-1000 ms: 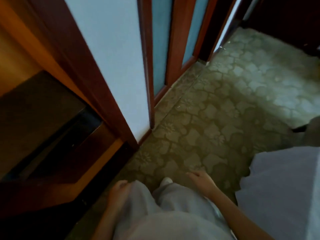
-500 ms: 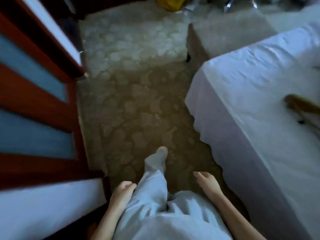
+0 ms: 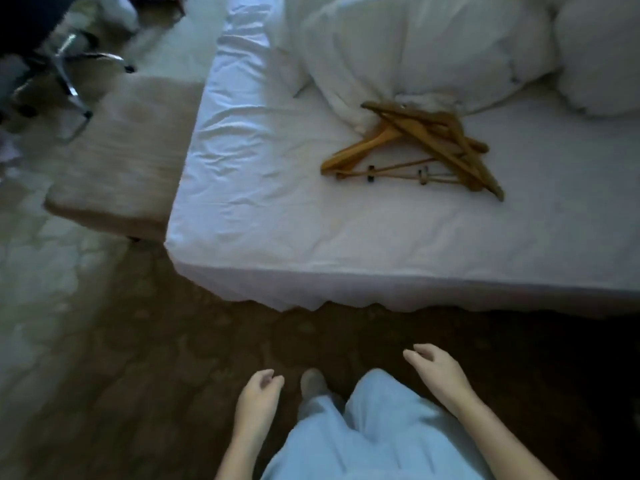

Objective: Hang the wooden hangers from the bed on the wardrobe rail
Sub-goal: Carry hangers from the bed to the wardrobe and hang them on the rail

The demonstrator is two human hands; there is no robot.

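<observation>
A pile of wooden hangers (image 3: pixel 420 147) lies on the white bed (image 3: pixel 311 223), close to the rumpled duvet. Some have clip bars along the bottom. My left hand (image 3: pixel 258 396) hangs low by my left leg, fingers loosely curled, holding nothing. My right hand (image 3: pixel 434 370) is a little higher and further forward, over the dark floor in front of the bed's near edge, fingers apart and empty. Both hands are well short of the hangers. The wardrobe is out of view.
A white duvet (image 3: pixel 415 46) and pillow (image 3: pixel 602 53) are bunched at the bed's far side. A beige upholstered bench (image 3: pixel 121 157) stands at the bed's left end. An office chair's chrome base (image 3: pixel 69 77) is at the far left. Patterned carpet (image 3: pixel 104 341) covers the floor.
The view has swung right from the wardrobe doors to the bed, bringing the hangers fully into sight. My hands stayed empty at my sides; the right one has lifted slightly forward.
</observation>
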